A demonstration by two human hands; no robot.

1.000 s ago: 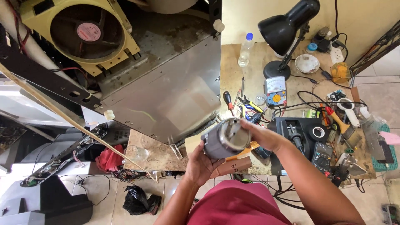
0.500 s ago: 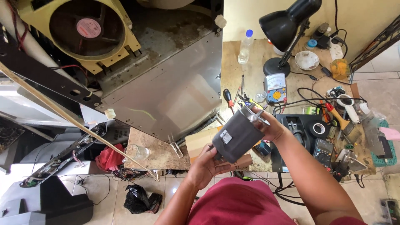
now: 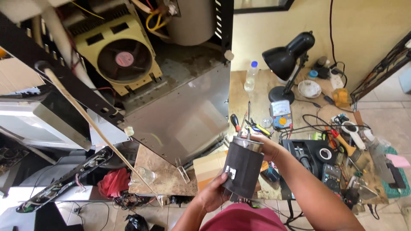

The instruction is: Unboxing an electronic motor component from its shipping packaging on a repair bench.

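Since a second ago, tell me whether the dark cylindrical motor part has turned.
Yes. The dark cylindrical motor part has turned upright against the black desk lamp; its end faced the camera before.

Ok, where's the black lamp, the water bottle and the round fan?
black lamp (image 3: pixel 286 57), head view, on its shade.
water bottle (image 3: pixel 251 78), head view, on its clear body.
round fan (image 3: pixel 124 59), head view, on its pink hub.

A black desk lamp (image 3: pixel 286 57), plastic bottle (image 3: pixel 251 77) and analog multimeter (image 3: pixel 280 114) stand on the cluttered workbench (image 3: pixel 237 96).
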